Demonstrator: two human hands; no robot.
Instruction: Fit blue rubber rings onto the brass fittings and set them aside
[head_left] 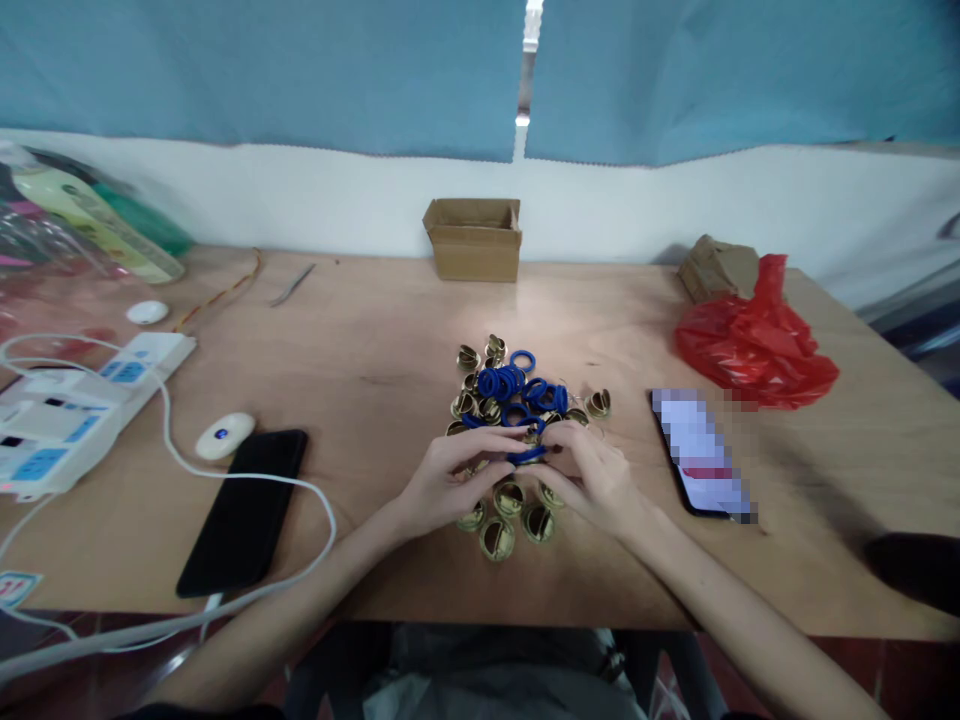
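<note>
My left hand point(450, 478) and my right hand point(596, 472) meet over a pile in the middle of the table. Between their fingertips they pinch a blue ring point(529, 454) on a small brass-coloured round part; fingers hide much of it. Around them lie loose blue rings point(502, 381) and several brass-coloured round parts, each with a bar or plate across the opening. One such brass part point(496, 538) is nearest me, and another brass part point(598, 403) lies apart to the right.
An open cardboard box point(476, 252) stands by the wall. Right are a lit phone point(697, 455), a red plastic bag point(757, 350) and a crumpled brown package point(716, 268). Left are a dark phone point(244, 512), a white cable point(330, 520), a power strip point(97, 405) and a bottle point(97, 215).
</note>
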